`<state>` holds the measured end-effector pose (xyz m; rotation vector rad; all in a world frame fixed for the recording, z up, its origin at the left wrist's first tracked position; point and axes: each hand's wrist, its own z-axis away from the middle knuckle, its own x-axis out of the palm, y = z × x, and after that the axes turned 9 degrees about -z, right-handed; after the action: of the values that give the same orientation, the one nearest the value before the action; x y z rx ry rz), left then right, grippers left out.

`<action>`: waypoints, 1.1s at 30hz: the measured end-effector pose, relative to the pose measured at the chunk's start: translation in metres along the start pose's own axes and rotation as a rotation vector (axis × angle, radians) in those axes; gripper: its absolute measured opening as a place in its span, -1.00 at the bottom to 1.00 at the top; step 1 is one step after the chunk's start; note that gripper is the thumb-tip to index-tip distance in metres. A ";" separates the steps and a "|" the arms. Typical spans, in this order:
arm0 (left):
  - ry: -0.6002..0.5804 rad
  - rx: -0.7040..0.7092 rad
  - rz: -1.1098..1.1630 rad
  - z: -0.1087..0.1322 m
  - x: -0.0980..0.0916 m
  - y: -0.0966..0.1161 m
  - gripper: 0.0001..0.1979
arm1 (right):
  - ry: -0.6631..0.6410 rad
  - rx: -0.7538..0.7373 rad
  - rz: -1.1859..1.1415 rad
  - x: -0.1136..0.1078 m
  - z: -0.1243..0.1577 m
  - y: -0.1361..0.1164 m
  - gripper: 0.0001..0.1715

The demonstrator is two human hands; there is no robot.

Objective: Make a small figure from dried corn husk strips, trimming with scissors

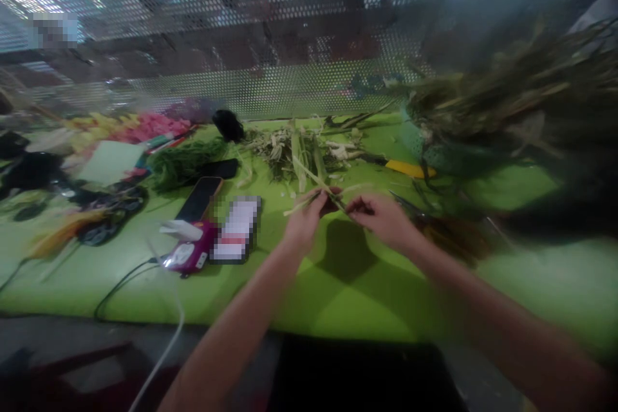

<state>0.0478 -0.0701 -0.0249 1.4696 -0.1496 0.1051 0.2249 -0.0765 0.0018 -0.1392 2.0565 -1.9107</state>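
Pale green plant strips (315, 175), like dried stalk or leaf fibre, cross between my two hands above the green table. My left hand (305, 222) is closed on the strips, its thumb and fingers pinching them near where they cross. My right hand (379, 215) pinches the lower right end of a strip between thumb and fingertips. Just beyond my hands lies a loose heap of dry plant scraps (277, 151). The exact kind of plant is not clear, and motion blurs the fine detail.
A large bundle of dry stalks (487, 96) rises at the right, near a yellow-handled tool (410, 169). Left are a dark phone (200, 198), a phone with a blurred screen (236, 228), a purple power strip (193, 254) with cables, and green fibre (186, 164). Perforated metal (290, 90) stands behind.
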 end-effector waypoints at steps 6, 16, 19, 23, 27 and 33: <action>0.019 -0.033 0.029 -0.002 0.001 0.002 -0.71 | 0.015 0.122 -0.177 -0.002 -0.007 0.006 -0.80; -0.164 -0.133 0.104 0.005 0.013 0.002 -0.83 | 0.258 0.175 -0.434 -0.005 -0.011 0.012 -0.61; -0.232 -0.093 0.064 0.006 0.010 0.002 -0.83 | 0.312 0.125 -0.372 -0.006 -0.012 0.010 -0.65; -0.195 -0.073 -0.059 0.007 0.008 0.002 -0.77 | 0.325 0.081 -0.294 -0.004 -0.011 0.006 -0.68; -0.163 -0.052 -0.156 0.008 0.010 0.004 -0.76 | 0.346 0.062 -0.285 -0.002 -0.010 0.004 -0.75; -0.140 -0.007 -0.151 0.013 0.017 0.014 -0.79 | 0.417 0.047 -0.361 -0.005 -0.013 0.006 -0.77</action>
<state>0.0613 -0.0822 -0.0067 1.4760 -0.1519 -0.1208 0.2271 -0.0623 -0.0027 -0.1138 2.3788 -2.3684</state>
